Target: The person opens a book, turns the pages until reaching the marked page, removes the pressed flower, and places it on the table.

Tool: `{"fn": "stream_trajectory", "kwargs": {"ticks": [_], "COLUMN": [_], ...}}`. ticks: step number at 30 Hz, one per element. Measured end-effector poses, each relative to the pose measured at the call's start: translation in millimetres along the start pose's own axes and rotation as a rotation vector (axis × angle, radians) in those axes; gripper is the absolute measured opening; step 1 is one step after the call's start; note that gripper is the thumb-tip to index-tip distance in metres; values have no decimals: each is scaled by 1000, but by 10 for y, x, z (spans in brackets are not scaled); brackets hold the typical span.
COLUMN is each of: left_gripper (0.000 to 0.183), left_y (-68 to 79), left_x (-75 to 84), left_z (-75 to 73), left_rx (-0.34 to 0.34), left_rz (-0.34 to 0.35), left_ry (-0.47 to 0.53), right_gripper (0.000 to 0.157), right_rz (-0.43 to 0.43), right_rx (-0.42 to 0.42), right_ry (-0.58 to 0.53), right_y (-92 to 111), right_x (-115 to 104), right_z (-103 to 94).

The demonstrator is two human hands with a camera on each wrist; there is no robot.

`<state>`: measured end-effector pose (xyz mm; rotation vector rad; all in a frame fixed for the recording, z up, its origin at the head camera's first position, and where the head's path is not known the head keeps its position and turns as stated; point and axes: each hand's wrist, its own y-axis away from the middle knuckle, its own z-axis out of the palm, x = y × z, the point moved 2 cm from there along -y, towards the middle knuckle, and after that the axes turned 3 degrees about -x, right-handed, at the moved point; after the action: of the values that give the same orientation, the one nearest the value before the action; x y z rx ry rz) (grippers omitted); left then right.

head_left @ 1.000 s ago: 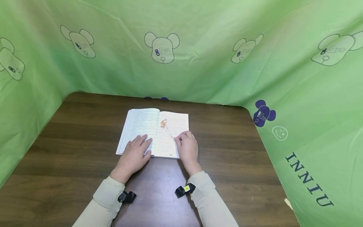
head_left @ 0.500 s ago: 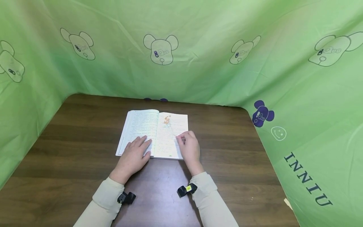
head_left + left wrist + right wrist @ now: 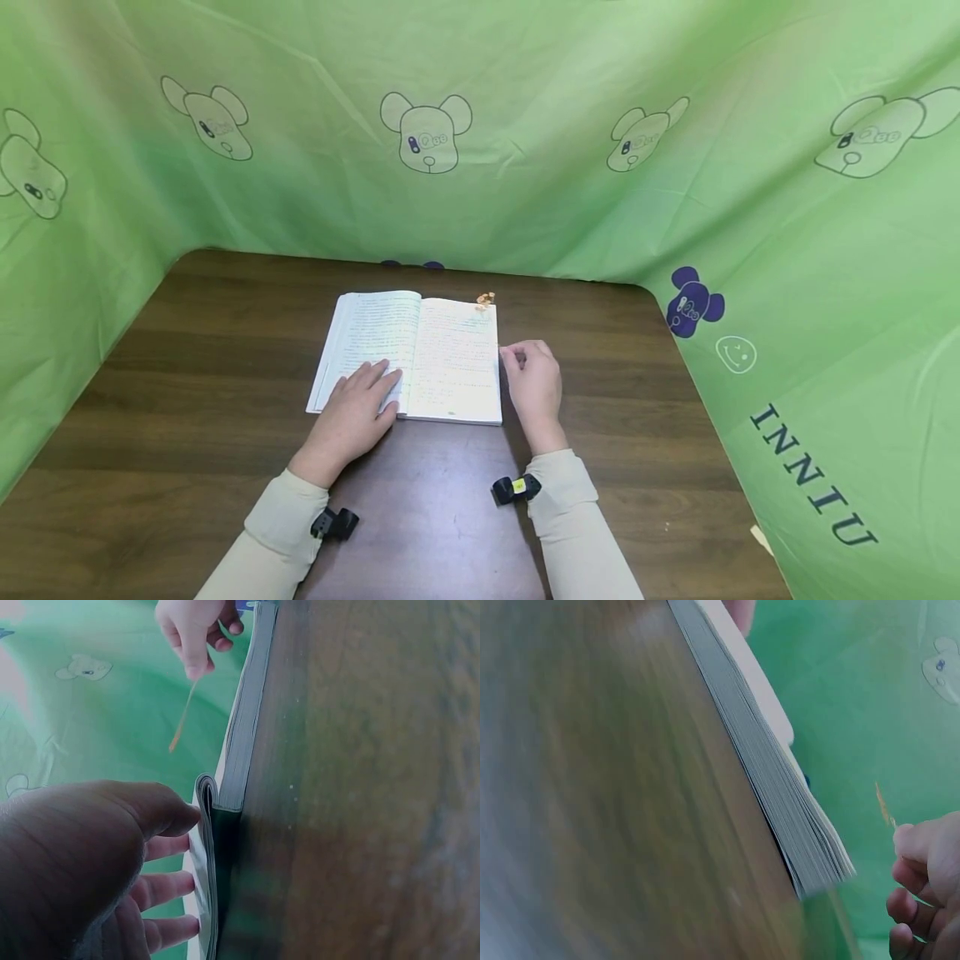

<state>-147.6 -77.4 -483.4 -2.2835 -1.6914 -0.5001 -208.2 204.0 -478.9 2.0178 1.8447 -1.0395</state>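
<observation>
An open book (image 3: 457, 367) with printed pages lies on the table. My left hand (image 3: 356, 417) rests on the lower part of the left page, fingers spread and thumb near the spine; the left wrist view shows these fingers (image 3: 169, 889) against the page. Just off the book's right edge, my right hand (image 3: 534, 383) pinches the thin lower end of a slim, orange-topped bookmark (image 3: 486, 300) between thumb and forefinger. Its ornate orange end reaches over the book's upper right corner. In the right wrist view, the bookmark (image 3: 885, 806) is seen nearly edge-on, raised above the page level.
The brown wooden table (image 3: 615, 400) extends around the book. Green printed cloth (image 3: 525, 200) hangs at the back and both sides. A small pale piece (image 3: 762, 540) lies by the table's right edge. Black cameras (image 3: 516, 490) are strapped to both sleeves.
My right hand has moved right, from over the right page to beyond its edge, carrying the bookmark, whose orange top swung to the upper right corner. My left hand has stayed put.
</observation>
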Motion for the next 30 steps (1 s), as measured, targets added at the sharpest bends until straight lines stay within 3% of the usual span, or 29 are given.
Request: {"fn": "stream_trajectory", "kwargs": {"ticks": [18, 30], "left_gripper": [52, 52], "left_y": [-2, -3], "left_x": [-11, -6], "left_z": [13, 1], "left_rx": [-11, -15], "left_rz": [-9, -15], "left_ry": [18, 12], "right_gripper": [20, 24], "right_rz": [67, 137], "right_rx": [35, 1], "right_ry": [24, 55], "right_y": [-153, -214], "right_x": [428, 663], "right_z": [-378, -446]}}
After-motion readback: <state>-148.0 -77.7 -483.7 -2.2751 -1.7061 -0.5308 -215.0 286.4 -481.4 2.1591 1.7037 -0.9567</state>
